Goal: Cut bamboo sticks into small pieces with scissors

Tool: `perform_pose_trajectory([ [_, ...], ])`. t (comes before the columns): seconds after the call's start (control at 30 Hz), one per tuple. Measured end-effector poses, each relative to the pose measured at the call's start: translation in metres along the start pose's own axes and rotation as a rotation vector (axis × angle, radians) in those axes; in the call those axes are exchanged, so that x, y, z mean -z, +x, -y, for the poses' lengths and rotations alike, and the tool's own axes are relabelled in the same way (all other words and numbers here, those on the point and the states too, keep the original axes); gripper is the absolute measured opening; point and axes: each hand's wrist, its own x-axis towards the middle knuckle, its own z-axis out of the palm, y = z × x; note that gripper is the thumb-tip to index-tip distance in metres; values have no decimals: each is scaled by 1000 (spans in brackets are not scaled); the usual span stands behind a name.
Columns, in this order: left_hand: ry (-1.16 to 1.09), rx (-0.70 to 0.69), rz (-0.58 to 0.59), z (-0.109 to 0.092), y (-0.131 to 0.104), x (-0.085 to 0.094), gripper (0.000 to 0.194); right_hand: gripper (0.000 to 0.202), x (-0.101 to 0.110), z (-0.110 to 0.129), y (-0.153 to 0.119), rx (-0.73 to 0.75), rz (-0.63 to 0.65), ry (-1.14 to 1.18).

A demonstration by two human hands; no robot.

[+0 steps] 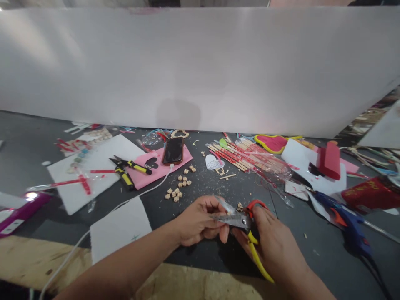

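Note:
My right hand (pixel 276 237) grips a pair of scissors (pixel 242 221) with one red and one yellow handle, the blades parted and pointing left. My left hand (pixel 200 221) is pinched closed at the blades. A tiny pale bit shows between the blades by its fingertips, too small to name for certain. Just beyond the scissors sits a little heap of small brown pieces (pixel 240 206). Farther left on the dark table (pixel 200 258) lie several clusters of small pale wooden pieces (pixel 174 194). Cut stick bits (pixel 227 176) and crumbs are scattered near a white paper heart (pixel 214 162).
Red-patterned sticks (pixel 231 156) in clear wrap lie behind my hands. At left are yellow-black pliers (pixel 129 170), a phone (pixel 173 151) on pink paper with a white cable (pixel 150 191), and white sheets (pixel 120 227). A blue glue gun (pixel 343 221) and red can (pixel 370 193) are at right.

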Motion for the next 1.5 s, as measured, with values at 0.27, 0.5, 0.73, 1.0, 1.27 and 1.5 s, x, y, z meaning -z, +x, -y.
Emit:
perform_pose_trajectory([
  [0.27, 1, -79, -16, 8, 3, 2, 27, 21, -8, -3, -6, -45, 93, -45],
  [0.5, 142, -208, -173, 8, 5, -5, 23, 20, -3, 0, -4, -72, 113, -87],
  [0.73, 320, -305, -340, 9, 5, -6, 17, 13, -3, -1, -2, -98, 134, -131],
  [1.0, 222, -236, -234, 5, 6, -2, 12, 18, -4, -6, -2, -107, 120, -78],
  [1.27, -38, 51, 91, -1, 4, 15, 27, 33, 2, 3, 1, -43, 56, -7],
  [1.5, 31, 11, 41, -1, 4, 10, 33, 30, 0, 0, 0, -43, 35, -57],
])
